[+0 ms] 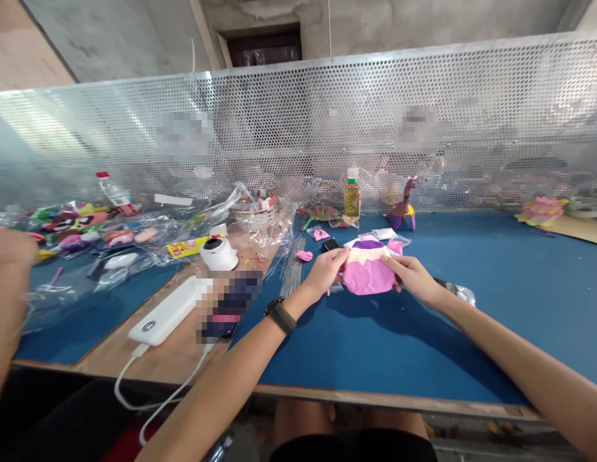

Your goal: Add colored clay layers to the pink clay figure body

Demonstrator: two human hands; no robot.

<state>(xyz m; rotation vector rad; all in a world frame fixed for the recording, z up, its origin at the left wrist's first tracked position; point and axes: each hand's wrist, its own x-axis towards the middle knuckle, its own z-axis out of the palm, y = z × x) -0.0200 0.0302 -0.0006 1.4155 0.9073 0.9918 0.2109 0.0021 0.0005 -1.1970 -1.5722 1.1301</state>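
Observation:
Above the blue table (495,301), both my hands hold a soft pink piece with a cream band and a purple top (368,268). My left hand (327,269) grips its left edge, a black band on that wrist. My right hand (410,277) pinches its right edge. The piece hangs a little above the table top, in front of me.
A bundle of thin wires (293,269), a white power bank (168,311) with cable, a white round device (219,255), a yellow bottle (352,196), a purple toy figure (403,208), bags of coloured parts (86,224). Another person's arm (7,301) at left. Perforated metal screen (298,128) behind.

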